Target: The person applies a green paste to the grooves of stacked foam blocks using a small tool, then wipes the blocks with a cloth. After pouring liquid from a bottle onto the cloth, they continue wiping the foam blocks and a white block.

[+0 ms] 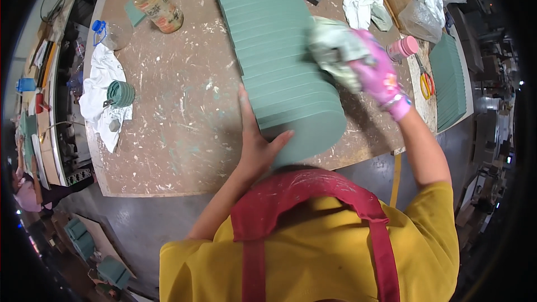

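A long row of overlapping green panels with rounded ends runs up the middle of the worktable. My bare left hand rests against the left side of the nearest panels, its index finger and thumb spread apart around their corner. My right hand, in a pink flowered glove, is closed on a crumpled pale cloth at the right edge of the row. The cloth is smeared by motion, and whether it touches the panels I cannot tell.
On the paint-spotted table stand an orange-capped bottle and a green ribbed cup on a white cloth. At right are white rags, a pink-capped jar, scissors and more green panels. Another person is far left.
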Demonstrator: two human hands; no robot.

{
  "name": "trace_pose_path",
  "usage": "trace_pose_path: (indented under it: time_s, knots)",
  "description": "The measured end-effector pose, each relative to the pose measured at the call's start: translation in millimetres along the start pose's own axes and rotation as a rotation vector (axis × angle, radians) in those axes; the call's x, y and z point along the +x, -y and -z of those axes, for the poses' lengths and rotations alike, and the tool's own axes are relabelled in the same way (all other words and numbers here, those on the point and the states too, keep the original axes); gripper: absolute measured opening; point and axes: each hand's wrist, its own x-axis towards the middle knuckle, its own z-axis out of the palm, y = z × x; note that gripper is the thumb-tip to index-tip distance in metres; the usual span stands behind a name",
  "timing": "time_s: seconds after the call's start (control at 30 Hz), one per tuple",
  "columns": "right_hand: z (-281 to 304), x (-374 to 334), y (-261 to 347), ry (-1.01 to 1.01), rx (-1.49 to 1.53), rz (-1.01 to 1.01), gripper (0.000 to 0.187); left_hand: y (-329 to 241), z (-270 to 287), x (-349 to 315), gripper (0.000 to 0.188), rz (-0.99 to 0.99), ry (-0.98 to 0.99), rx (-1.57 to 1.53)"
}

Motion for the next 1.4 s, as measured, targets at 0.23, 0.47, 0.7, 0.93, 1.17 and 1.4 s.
trace_pose_path:
  time_s: [0.23, 0.47, 0.7, 0.93, 1.17, 1.4]
  knots:
    - [-37, -35, -32, 0.08, 0.397, 0.318, 0.047, 20, 5, -3, 0.111, -0.073, 0.027, 0.008]
    - [-2, -7, 18, 0.046, -0.175, 0.065, 0.044, 24, 1, -6, 0.113, -0.076, -0.012, -0.001]
    - [-21, -17, 15, 0.345, -0.464, 0.429, 0.033, 21, 1, -2, 0.11, -0.194, -0.015, 0.159]
    - [-12, -5, 1, -0.008, 0.325, -0.336, 0.035, 21, 4, -1, 0.111, -0.204, 0.0, 0.165]
    - [-62, -29, 0, -0.17, 0.723, -0.288, 0.044, -20, 16, 15, 0.098, -0.47, -0.004, 0.882]
    - [-61, -15, 39, 0.208, -0.333, 0.768, 0.045, -7, 18, 11, 0.101, -0.413, 0.059, 0.915]
